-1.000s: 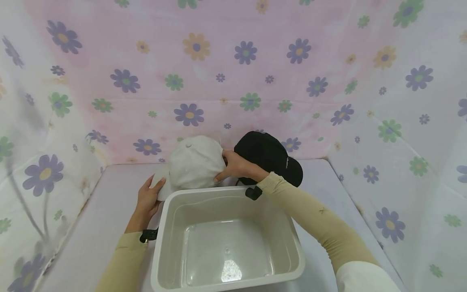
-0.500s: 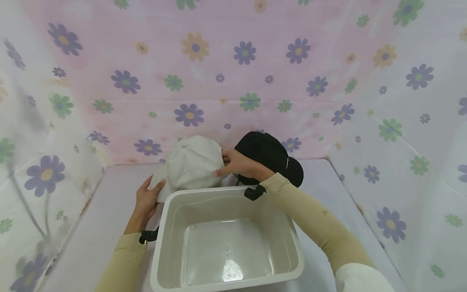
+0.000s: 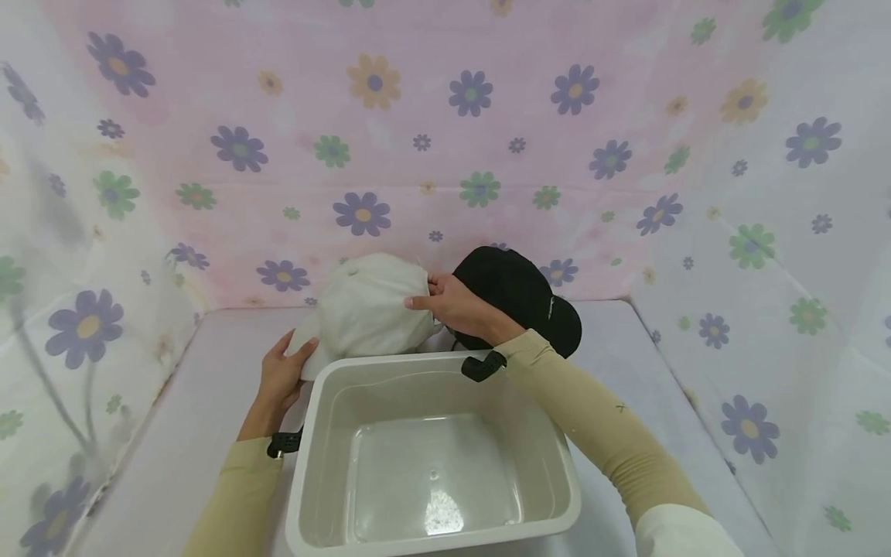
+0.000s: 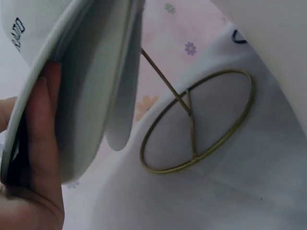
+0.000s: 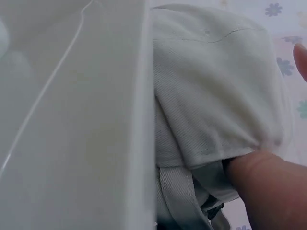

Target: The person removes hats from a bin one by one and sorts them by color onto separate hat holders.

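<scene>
A white cap [image 3: 372, 309] sits at the back, its crown up and its brim toward the left. My left hand [image 3: 281, 375] pinches the brim, thumb on top and fingers underneath; the left wrist view shows those fingers [image 4: 43, 134] against the brim's underside. At the cap's right edge, my right hand [image 3: 462, 309] grips the fabric, with a digit [image 5: 268, 187] at the rim in the right wrist view. Most of its other fingers are hidden. Beneath the white cap stands a brass wire stand with a ring base [image 4: 196, 160]. A black cap [image 3: 504, 294] is just behind the right hand.
A light beige plastic bin [image 3: 431, 534] stands in front of both caps, between the forearms, with nothing inside it. Pale cloth covers the table [image 3: 181, 402]. Flowered fabric walls [image 3: 445, 116] enclose the back and both sides.
My right thumb has moved up along the white cap's right side. The cap has shifted slightly, and its top button sits a little farther left. The left hand keeps its pinch on the brim.
</scene>
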`<state>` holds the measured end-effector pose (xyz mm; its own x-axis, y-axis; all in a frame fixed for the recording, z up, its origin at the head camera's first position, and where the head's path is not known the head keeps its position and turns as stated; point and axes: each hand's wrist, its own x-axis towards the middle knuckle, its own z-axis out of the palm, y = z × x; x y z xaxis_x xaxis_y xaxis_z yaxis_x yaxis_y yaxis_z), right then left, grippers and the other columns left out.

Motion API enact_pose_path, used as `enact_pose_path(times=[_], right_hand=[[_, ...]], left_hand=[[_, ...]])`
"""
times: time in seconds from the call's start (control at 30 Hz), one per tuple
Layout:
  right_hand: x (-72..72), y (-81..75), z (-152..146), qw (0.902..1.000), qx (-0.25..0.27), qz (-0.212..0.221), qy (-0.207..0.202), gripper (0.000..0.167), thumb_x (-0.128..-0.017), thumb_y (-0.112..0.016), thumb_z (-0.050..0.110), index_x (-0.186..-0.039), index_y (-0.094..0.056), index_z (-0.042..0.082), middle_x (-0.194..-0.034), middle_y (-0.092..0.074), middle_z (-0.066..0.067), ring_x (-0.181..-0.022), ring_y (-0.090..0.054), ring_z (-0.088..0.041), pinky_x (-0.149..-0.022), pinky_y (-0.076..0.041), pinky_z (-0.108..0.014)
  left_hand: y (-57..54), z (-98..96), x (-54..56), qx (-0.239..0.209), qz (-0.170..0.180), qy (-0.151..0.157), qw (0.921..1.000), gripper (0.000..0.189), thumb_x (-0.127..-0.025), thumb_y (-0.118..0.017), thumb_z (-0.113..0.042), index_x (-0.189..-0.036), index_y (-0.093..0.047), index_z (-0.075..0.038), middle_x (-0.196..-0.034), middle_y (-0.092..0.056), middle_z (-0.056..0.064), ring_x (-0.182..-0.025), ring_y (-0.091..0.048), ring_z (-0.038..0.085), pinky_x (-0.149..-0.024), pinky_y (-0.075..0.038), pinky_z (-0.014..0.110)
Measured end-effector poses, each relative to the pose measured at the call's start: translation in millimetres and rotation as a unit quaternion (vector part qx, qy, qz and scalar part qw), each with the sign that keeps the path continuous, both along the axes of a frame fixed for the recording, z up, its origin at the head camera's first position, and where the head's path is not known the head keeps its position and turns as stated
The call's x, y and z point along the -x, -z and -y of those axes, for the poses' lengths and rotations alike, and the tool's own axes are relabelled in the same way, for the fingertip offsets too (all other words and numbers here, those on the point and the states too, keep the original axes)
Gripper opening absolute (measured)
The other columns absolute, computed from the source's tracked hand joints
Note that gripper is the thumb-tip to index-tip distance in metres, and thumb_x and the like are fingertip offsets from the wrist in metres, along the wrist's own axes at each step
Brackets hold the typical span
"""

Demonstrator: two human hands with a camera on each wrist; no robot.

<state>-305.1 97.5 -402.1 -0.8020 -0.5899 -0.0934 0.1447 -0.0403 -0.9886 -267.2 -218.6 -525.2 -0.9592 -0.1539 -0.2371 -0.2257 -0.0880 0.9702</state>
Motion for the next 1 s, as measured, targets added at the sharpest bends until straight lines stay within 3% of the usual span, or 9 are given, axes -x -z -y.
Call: enact_pose_path(times=[0.1, 0.23, 0.4, 0.5, 0.63, 0.77, 0.83, 0.9, 1.0], right_hand=[[0.6, 2.8, 2, 0.9997, -0.018, -0.011, -0.009, 0.059, -0.098, -0.063, -0.002, -0.151, -0.039, 0.007, -0.145, -0.052, -0.013, -0.124, -0.056, -0.025, -0.109, -0.047, -0.043], [-0.7, 5.1, 2, 0.9952, -0.076, -0.062, -0.003, 0.07, -0.092, -0.074, 0.003, -0.152, -0.04, 0.013, -0.143, -0.054, -0.008, -0.124, -0.057, -0.024, -0.106, -0.049, -0.042], [-1.9, 1.9, 2, 0.9878, -0.118, -0.101, -0.008, 0.076, -0.09, -0.077, 0.008, -0.154, -0.038, 0.016, -0.145, -0.052, -0.006, -0.127, -0.055, -0.025, -0.106, -0.048, -0.043], [-1.2, -0.9, 1, 0.9859, -0.128, -0.106, -0.015, 0.074, -0.091, -0.076, 0.009, -0.154, -0.038, 0.016, -0.144, -0.052, -0.008, -0.126, -0.055, -0.025, -0.105, -0.049, -0.043], [-0.9, -5.3, -2, 0.9838, -0.148, -0.098, -0.024, 0.067, -0.094, -0.074, 0.011, -0.151, -0.04, 0.013, -0.137, -0.055, -0.011, -0.121, -0.058, -0.025, -0.1, -0.051, -0.04], [-3.4, -14.1, -10, 0.9788, -0.18, -0.09, -0.04, 0.057, -0.097, -0.071, 0.014, -0.146, -0.042, 0.01, -0.131, -0.058, -0.011, -0.116, -0.059, -0.023, -0.097, -0.051, -0.038], [-6.4, -20.8, -15, 0.9728, -0.205, -0.095, -0.049, 0.054, -0.099, -0.068, 0.017, -0.145, -0.042, 0.008, -0.129, -0.057, -0.011, -0.116, -0.057, -0.023, -0.097, -0.05, -0.037], [-12.1, -28.9, -22, 0.9643, -0.239, -0.102, -0.053, 0.059, -0.1, -0.067, 0.021, -0.15, -0.038, 0.007, -0.137, -0.054, -0.013, -0.122, -0.055, -0.025, -0.101, -0.048, -0.039], [-25.7, -43.7, -38, 0.9469, -0.286, -0.136, -0.054, 0.071, -0.102, -0.064, 0.027, -0.158, -0.026, 0.009, -0.151, -0.044, -0.014, -0.137, -0.045, -0.028, -0.113, -0.042, -0.043]], left_hand=[[-0.6, -1.8, 0.1, -0.004, 0.013, 0.001, 0.9999, 0.071, -0.101, -0.065, -0.025, -0.16, -0.03, -0.007, -0.153, -0.038, 0.024, -0.086, -0.062, -0.001, -0.071, -0.058, 0.02], [0.4, -2.8, -1.7, -0.007, 0.031, 0.002, 0.9995, 0.072, -0.101, -0.066, -0.026, -0.16, -0.03, -0.008, -0.154, -0.037, 0.025, -0.087, -0.062, 0.001, -0.071, -0.059, 0.021], [0.8, -1.8, -0.6, 0.0, 0.035, 0.0, 0.9994, 0.073, -0.101, -0.065, -0.029, -0.161, -0.029, -0.011, -0.157, -0.035, 0.023, -0.095, -0.061, 0.005, -0.073, -0.058, 0.021], [2.0, -2.8, 0.5, 0.0, 0.032, -0.008, 0.9995, 0.073, -0.1, -0.066, -0.031, -0.161, -0.03, -0.012, -0.157, -0.035, 0.021, -0.098, -0.06, 0.007, -0.073, -0.058, 0.021], [3.5, -3.8, -0.4, 0.007, 0.04, -0.021, 0.999, 0.074, -0.098, -0.068, -0.035, -0.159, -0.034, -0.008, -0.153, -0.038, 0.021, -0.09, -0.06, 0.004, -0.069, -0.057, 0.02], [0.8, -1.4, -5.4, 0.07, 0.039, 0.007, 0.9968, 0.074, -0.101, -0.062, -0.041, -0.156, -0.035, 0.0, -0.145, -0.044, 0.031, -0.079, -0.062, 0.002, -0.065, -0.059, 0.021], [-1.7, 1.8, -9.8, 0.122, 0.033, 0.037, 0.9913, 0.073, -0.104, -0.056, -0.042, -0.155, -0.032, 0.004, -0.14, -0.049, 0.038, -0.073, -0.066, 0.005, -0.063, -0.06, 0.023], [-4.5, 5.4, -15.2, 0.179, 0.025, 0.069, 0.9811, 0.072, -0.106, -0.049, -0.041, -0.155, -0.029, 0.007, -0.13, -0.057, 0.04, -0.068, -0.071, 0.011, -0.063, -0.06, 0.025], [-8.8, 10.6, -24.4, 0.285, -0.009, 0.092, 0.954, 0.068, -0.108, -0.043, -0.037, -0.152, -0.029, 0.012, -0.106, -0.071, 0.034, -0.067, -0.074, 0.02, -0.06, -0.059, 0.027]])
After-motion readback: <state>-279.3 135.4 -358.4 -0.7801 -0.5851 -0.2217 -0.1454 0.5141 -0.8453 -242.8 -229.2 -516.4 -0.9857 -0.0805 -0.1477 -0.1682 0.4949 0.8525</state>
